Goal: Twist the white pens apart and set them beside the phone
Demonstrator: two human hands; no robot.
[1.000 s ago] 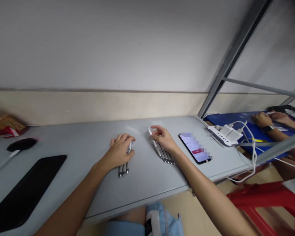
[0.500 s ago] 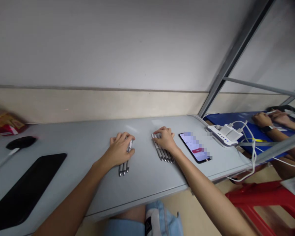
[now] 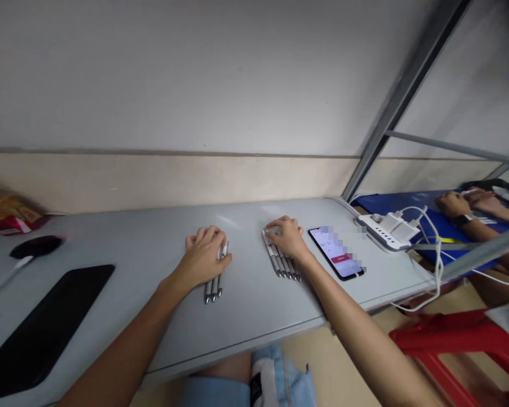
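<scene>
Three grey-and-white pens (image 3: 214, 289) lie side by side on the grey table, their clicker or tip ends toward me. Over their far part rests my left hand (image 3: 205, 251), fingers curled and thumb along the right side, closed round the group. To the right lies a second row of several like pens (image 3: 283, 264), packed close together. My right hand (image 3: 287, 234) spans the far ends of that row, thumb on its left edge and fingers bent over the other side. The palms and fingers hide the far parts of both groups.
A lit phone (image 3: 336, 254) lies right of the pens, then a white power strip (image 3: 383, 233) with plugs and cables. At left are a black mat (image 3: 46, 328), a dark mouse-like object (image 3: 36, 247) and a red-yellow packet (image 3: 11, 212). Another person's hands (image 3: 453, 204) work beyond the metal frame.
My left hand has shifted very slightly left, and the fingers of my right hand have moved a little on the pens. The pens lie practically where they were.
</scene>
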